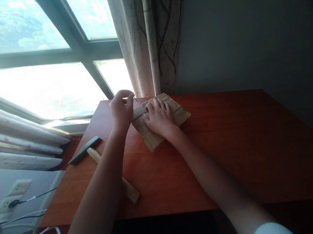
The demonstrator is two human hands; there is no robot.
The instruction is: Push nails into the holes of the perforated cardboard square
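My left hand (122, 106) is raised just above the left corner of a tan, cardboard-like board (181, 113). Thumb and forefinger pinch a thin dark stick (135, 98), too small to name more exactly. Rows of small dark holes or dots cover parts of the board, which lies at an angle on the table. My right hand (159, 118) rests palm down on it, thumb spread from slightly bent fingers. Some of the pattern is hidden beneath that hand. A small striped patch shows by its forefinger.
A reddish-brown wooden table (232, 147) spans the view. At its left lie a grey-green bar (84, 149) and a pale wooden tool (130, 191), partly hidden under my left forearm. Behind are a window and a curtain (152, 43). Sockets (19, 188) and cables are lower left.
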